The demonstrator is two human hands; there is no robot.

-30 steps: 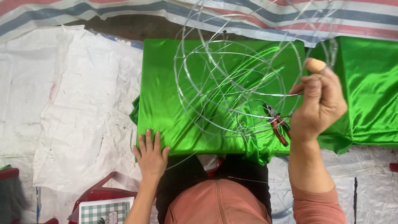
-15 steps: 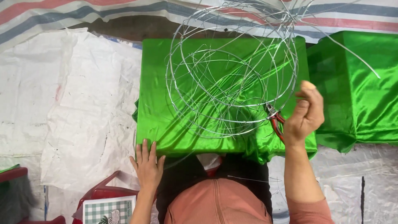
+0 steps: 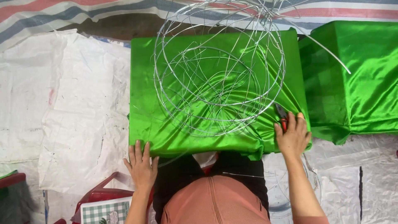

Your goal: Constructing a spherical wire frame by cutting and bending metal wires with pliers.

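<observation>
A round cage of thin silver wire [image 3: 219, 70] stands on a block draped in shiny green cloth [image 3: 166, 124]. My left hand [image 3: 141, 166] lies flat, fingers spread, at the front edge of the cloth and holds nothing. My right hand [image 3: 292, 137] rests palm down on the cloth at the cage's lower right. Its fingers lie over the red handles of a pair of pliers [image 3: 282, 116], whose dark jaws stick out toward the wire. The fingers are stretched out, not curled around the handles.
A second green-draped block [image 3: 356, 74] stands to the right. White woven sheets [image 3: 62, 108] cover the floor on the left. A striped tarp [image 3: 62, 12] runs along the top. A red plastic stool with a checked box [image 3: 105, 207] sits at lower left. A loose wire coil [image 3: 290, 195] lies by my right arm.
My right hand let go of the wire cage and dropped down onto the pliers on the cloth. The cage settled left and back. My left hand stayed put.
</observation>
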